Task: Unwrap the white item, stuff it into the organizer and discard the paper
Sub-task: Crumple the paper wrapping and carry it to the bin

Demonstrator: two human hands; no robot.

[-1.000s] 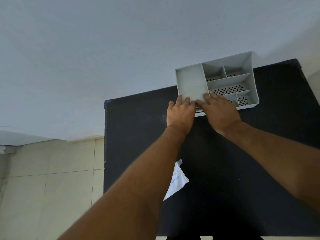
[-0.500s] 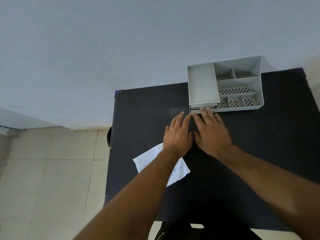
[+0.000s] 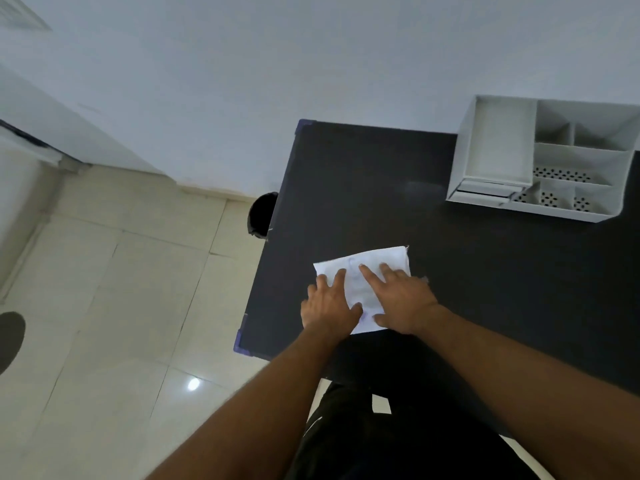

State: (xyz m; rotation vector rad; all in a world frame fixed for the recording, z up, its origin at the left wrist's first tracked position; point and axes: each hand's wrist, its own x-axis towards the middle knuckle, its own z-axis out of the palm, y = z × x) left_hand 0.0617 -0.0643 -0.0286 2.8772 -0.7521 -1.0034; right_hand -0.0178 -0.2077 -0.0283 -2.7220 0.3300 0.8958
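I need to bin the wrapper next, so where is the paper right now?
In the head view the paper lies flat on the black table near its front left corner, under the left hand and right hand.

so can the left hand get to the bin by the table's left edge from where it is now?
Probably yes: the left hand rests flat on the paper, and bare table lies between it and the bin.

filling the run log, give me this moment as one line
left hand: flat on paper | right hand: flat on paper | paper: on black table | organizer: far right, untouched
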